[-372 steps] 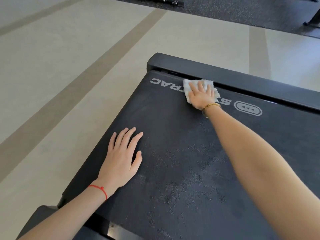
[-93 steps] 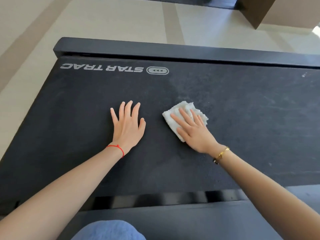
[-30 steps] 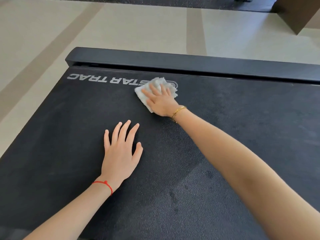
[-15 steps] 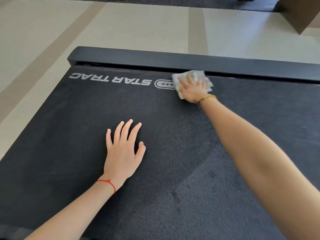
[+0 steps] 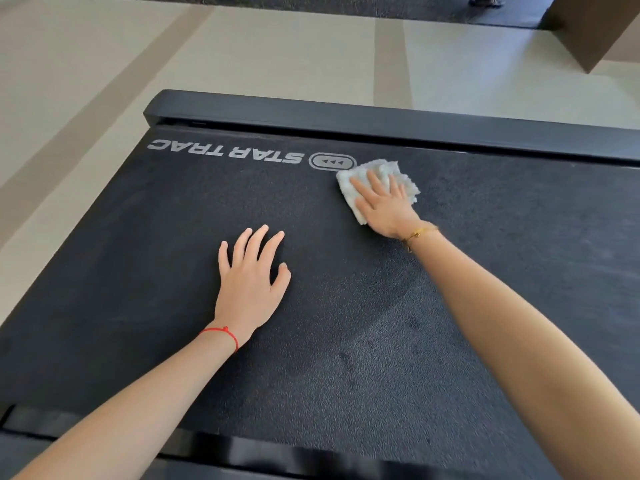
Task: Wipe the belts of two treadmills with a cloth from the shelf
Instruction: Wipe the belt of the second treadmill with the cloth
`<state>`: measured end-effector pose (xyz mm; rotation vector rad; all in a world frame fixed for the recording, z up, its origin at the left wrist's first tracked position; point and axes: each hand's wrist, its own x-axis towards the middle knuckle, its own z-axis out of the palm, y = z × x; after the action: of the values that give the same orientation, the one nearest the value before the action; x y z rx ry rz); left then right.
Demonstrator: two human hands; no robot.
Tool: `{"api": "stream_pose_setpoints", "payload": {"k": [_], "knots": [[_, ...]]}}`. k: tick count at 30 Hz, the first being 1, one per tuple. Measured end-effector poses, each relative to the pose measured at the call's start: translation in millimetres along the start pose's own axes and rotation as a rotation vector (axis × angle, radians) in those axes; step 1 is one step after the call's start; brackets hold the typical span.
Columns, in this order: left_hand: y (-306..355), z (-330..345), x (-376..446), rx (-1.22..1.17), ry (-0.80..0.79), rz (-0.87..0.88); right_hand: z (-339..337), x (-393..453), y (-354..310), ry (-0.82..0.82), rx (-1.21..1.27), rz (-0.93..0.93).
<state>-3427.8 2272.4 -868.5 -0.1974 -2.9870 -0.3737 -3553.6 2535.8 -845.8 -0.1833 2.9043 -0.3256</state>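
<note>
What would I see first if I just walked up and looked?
Probably the white cloth under the right hand, bright on the black treadmill belt near its far end. Next, the left hand lying flat mid-belt, and the STAR TRAC lettering just left of the cloth.

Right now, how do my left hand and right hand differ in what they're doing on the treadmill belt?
The left hand rests bare on the treadmill belt, while the right hand presses the white cloth onto it. The left hand lies mid-belt; the right hand reaches farther out, beside the oval logo. The left wrist wears a red string, the right a gold bracelet. Both lie flat, fingers straight.
</note>
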Motion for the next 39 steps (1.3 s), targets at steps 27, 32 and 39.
{"api": "stream_pose_setpoints", "payload": {"k": [27, 32, 39], "knots": [[-0.4, -1.8, -8.5, -0.099, 0.074, 0.019, 82.7, -259.3, -98.9, -0.039, -0.048, -0.589], [-0.5, -1.4, -8.9, -0.089, 0.05, 0.022, 58.6, -218.0, -63.2, -0.019, -0.158, -0.421], [-1.6, 1.1, -8.6, -0.084, 0.054, 0.024, 67.7, -240.7, -81.0, 0.019, -0.102, -0.375]]}}
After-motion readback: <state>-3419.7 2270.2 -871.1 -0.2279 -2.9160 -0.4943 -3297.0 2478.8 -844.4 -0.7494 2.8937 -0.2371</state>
